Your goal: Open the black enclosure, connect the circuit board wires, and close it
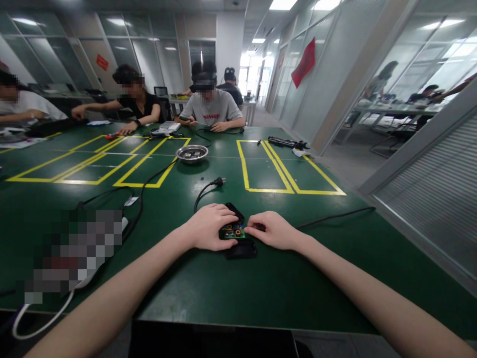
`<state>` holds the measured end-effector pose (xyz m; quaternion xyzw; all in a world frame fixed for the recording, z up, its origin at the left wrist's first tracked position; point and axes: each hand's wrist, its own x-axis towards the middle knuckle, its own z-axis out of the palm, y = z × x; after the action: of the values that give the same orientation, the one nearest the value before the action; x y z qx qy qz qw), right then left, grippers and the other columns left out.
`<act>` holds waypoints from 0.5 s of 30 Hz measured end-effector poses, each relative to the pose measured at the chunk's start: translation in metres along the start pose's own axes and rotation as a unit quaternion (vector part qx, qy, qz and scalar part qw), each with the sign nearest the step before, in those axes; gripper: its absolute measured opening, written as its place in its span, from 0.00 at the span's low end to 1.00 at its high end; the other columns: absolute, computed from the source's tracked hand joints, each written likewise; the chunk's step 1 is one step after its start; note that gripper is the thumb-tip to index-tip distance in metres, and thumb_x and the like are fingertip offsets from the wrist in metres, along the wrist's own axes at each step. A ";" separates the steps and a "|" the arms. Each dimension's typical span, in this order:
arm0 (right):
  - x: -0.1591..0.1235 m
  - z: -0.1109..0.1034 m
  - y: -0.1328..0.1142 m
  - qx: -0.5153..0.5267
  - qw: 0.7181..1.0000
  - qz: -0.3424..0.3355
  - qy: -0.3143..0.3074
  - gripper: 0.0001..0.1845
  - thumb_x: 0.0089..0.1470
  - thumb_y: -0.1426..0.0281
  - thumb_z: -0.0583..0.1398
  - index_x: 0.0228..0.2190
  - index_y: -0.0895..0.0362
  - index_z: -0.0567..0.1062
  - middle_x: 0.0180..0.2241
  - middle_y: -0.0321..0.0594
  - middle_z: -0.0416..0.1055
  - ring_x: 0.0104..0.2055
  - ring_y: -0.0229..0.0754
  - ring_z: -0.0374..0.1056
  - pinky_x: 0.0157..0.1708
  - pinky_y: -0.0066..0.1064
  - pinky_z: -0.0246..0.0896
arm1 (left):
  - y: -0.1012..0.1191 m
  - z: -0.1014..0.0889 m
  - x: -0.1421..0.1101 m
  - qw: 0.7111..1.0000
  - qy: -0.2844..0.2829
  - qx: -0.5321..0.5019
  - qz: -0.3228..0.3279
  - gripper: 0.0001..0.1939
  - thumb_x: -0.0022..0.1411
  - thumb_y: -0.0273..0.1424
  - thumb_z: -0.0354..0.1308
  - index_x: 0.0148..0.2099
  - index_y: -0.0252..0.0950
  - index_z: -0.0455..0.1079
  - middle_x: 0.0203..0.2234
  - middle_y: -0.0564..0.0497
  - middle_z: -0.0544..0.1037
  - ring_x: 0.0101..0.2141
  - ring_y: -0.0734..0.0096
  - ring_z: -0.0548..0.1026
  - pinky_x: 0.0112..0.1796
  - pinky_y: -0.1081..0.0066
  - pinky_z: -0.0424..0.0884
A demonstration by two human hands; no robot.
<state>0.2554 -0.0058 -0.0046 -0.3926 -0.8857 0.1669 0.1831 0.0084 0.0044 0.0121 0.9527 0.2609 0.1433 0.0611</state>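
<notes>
A green circuit board (235, 232) with copper-coloured coils lies in front of me on the table. My left hand (212, 226) is closed around its left side, thumb at the near edge and fingers over the far edge. One black plastic casing piece (242, 249) lies just below the board, and another black piece (234, 211) shows beyond my left fingers. At the board's right edge my right hand (274, 229) is pinched; what lies between the fingertips is hidden. A black cable (335, 217) emerges behind that hand and runs right. A black power plug (219, 182) lies beyond my left hand, its cord passing behind it.
On the green table (298, 283), yellow tape marks rectangles. A metal bowl (192, 154) holds small parts. A white power strip (93, 268), partly blurred, lies left with cables. Black tools (286, 143) lie far right. Several people sit across the table, one in a grey shirt (210, 107).
</notes>
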 end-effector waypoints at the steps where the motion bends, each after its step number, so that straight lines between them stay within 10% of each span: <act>1: 0.001 0.000 0.001 -0.019 1.000 0.009 0.008 0.15 0.64 0.61 0.61 0.27 0.55 0.76 0.22 0.35 0.72 0.23 0.37 0.64 0.27 0.29 0.50 | -0.001 0.000 0.000 1.000 0.003 -0.004 -0.001 0.28 0.60 0.46 0.63 0.58 0.36 0.74 0.54 0.40 0.80 0.53 0.51 0.78 0.57 0.55 0.70; 15: 0.002 0.007 0.005 -0.016 0.998 0.019 0.064 0.12 0.64 0.64 0.61 0.29 0.54 0.78 0.25 0.37 0.76 0.26 0.39 0.69 0.28 0.29 0.56 | -0.006 0.007 0.000 0.998 0.030 -0.040 -0.043 0.24 0.65 0.34 0.58 0.62 0.38 0.68 0.49 0.43 0.81 0.47 0.57 0.79 0.49 0.63 0.75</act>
<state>0.2537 -0.0021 -0.0121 -0.4221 -0.8672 0.1303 0.2298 0.0076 0.0094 0.0038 0.9327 0.2978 0.1788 0.0974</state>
